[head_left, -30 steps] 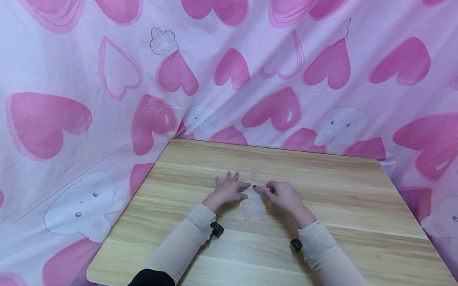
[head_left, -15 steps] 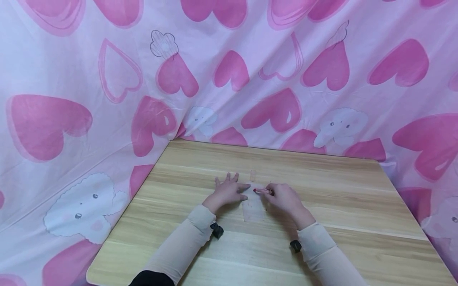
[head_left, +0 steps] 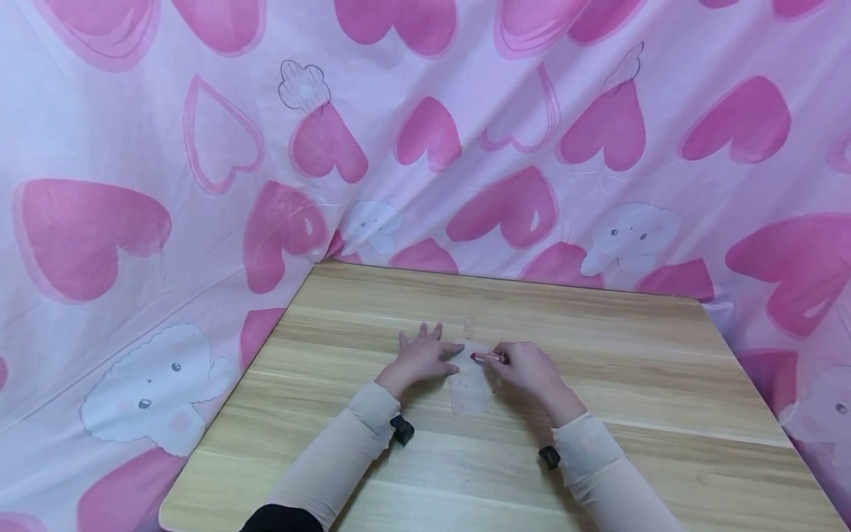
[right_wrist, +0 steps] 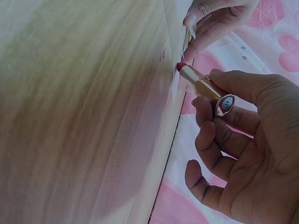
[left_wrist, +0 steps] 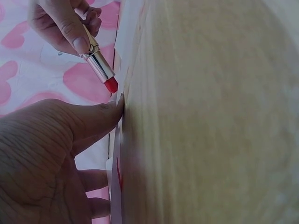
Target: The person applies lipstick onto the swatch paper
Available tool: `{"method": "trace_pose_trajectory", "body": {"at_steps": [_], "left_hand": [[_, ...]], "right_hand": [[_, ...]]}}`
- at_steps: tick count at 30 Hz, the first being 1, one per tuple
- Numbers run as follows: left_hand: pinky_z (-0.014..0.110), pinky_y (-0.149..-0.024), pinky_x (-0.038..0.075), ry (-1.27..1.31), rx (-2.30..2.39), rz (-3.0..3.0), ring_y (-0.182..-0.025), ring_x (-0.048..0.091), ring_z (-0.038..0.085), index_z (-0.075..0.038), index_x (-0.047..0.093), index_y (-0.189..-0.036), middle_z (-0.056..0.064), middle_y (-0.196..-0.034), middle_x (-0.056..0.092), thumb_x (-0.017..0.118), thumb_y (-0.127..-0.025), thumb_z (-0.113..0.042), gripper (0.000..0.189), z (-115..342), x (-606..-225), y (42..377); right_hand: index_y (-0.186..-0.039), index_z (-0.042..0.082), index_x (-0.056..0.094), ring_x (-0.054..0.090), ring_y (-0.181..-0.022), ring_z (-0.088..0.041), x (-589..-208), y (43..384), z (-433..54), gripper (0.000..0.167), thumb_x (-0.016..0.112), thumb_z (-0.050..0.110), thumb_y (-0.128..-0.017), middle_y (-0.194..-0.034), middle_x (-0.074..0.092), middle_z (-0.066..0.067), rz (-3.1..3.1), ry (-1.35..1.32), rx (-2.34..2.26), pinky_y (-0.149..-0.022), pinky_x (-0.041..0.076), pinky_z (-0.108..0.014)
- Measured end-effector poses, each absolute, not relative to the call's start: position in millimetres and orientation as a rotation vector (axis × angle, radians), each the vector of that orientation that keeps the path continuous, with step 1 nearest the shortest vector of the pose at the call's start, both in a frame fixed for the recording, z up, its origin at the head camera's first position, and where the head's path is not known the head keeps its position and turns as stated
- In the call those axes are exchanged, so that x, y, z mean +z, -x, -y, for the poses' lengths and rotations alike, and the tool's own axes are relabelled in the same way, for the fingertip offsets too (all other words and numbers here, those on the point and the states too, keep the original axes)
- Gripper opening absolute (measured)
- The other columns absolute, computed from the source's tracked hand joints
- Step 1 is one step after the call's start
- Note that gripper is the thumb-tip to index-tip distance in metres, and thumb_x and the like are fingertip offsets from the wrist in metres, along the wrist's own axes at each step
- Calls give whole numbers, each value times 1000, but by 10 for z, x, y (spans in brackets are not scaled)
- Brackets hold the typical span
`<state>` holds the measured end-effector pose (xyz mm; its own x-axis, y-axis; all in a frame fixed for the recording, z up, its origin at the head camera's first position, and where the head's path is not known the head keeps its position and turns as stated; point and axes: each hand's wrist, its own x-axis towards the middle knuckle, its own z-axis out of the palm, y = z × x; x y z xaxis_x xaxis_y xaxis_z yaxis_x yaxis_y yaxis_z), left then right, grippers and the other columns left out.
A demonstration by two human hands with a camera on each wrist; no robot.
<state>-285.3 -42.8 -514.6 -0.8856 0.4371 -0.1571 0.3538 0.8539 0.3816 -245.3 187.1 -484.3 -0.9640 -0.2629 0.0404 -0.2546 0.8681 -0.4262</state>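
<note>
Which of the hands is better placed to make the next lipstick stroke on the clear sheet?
The right hand, probably. It already pinches the lipstick with the red tip aimed at the clear sheet. The left hand lies flat with straight fingers pressing the sheet to the table.

Small clear cap [head_left: 469,326] beyond the hands: too small to identify (head view). Transparent sheet [head_left: 470,390] edges barely discernible, partly covered by fingers.

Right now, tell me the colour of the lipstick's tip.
Red; the lipstick tip shows best in the left wrist view.
</note>
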Motion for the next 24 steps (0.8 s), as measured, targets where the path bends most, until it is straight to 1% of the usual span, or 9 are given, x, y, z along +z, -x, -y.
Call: {"method": "trace_pose_trajectory", "body": {"at_steps": [7, 14, 24], "left_hand": [[79, -108, 0, -617, 508, -2798, -150, 11, 48, -42, 59, -139, 14, -164, 23, 68, -91, -53, 50, 434, -5160, 2848], [78, -108, -1, -612, 493, -2797, -150, 10, 47, -44, 57, -141, 13, -165, 21, 66, -92, -54, 50, 437, -5174, 2850], [80, -107, -1, -631, 489, -2797, -150, 10, 47, -44, 56, -141, 14, -164, 21, 66, -92, -54, 51, 444, -5180, 2870]], "right_hand": [[-91, 16, 74, 50, -61, -14, -4847, 2452, -1862, 16, 71, 32, -95, -68, 58, 6, -2992, 389, -691, -57, 42, -31], [-89, 16, 74, 50, -60, -14, -4861, 2457, -1869, 18, 72, 34, -93, -66, 57, 6, -3011, 399, -668, -55, 41, -31], [-92, 15, 75, 51, -60, -13, -4849, 2458, -1891, 18, 72, 33, -93, -68, 60, 7, -3014, 429, -663, -56, 43, -31]]}}
